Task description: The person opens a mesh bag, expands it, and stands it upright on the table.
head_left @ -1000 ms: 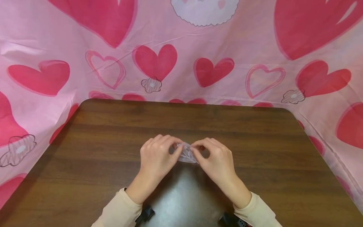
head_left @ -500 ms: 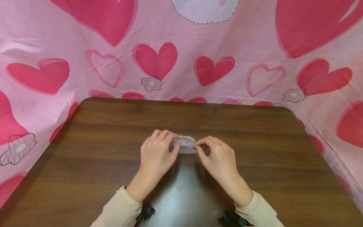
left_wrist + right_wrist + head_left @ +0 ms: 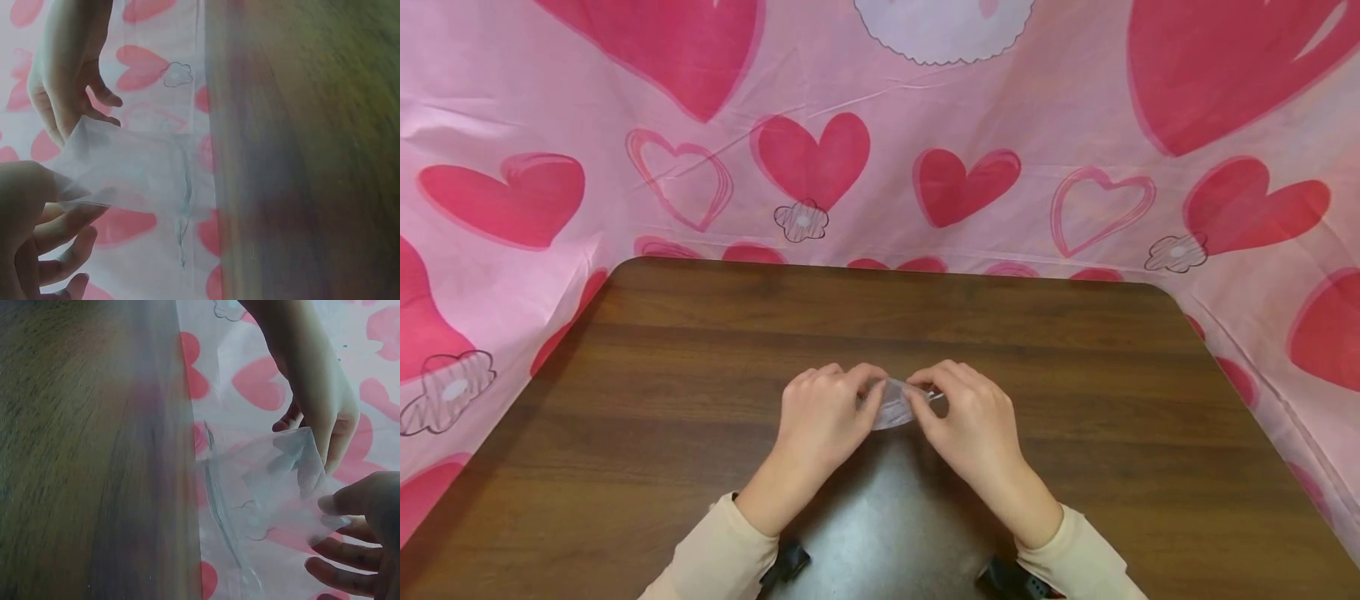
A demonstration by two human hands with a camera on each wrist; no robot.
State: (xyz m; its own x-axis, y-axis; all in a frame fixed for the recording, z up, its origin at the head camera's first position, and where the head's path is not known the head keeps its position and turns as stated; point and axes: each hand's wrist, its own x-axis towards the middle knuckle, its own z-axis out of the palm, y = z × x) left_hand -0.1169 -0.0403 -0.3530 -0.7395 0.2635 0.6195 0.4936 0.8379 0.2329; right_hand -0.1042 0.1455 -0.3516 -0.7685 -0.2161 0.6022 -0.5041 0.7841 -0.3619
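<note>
A small translucent plastic bag (image 3: 892, 408) is held above the table between both hands. My left hand (image 3: 822, 417) pinches its left side between thumb and forefinger. The right hand (image 3: 976, 418) pinches the opposite side the same way. Seen from the left wrist, the thin bag (image 3: 134, 165) hangs spread out, with a glossy strip or fold along its lower edge. In the right wrist view the bag (image 3: 269, 494) has its upper corners at the fingertips, and the background shows through it. I make out nothing inside it.
The brown wooden table (image 3: 700, 333) has rounded far corners. Behind it and at both sides hangs a pink cloth (image 3: 887, 100) printed with hearts. Black wrist devices (image 3: 786, 564) show under the cream sleeves (image 3: 718, 550).
Half a second ago the bag was raised and spread wider between the hands. Now the hands are closer together, with the bag lower and tilted, much as a second ago. Both hands keep their pinch.
</note>
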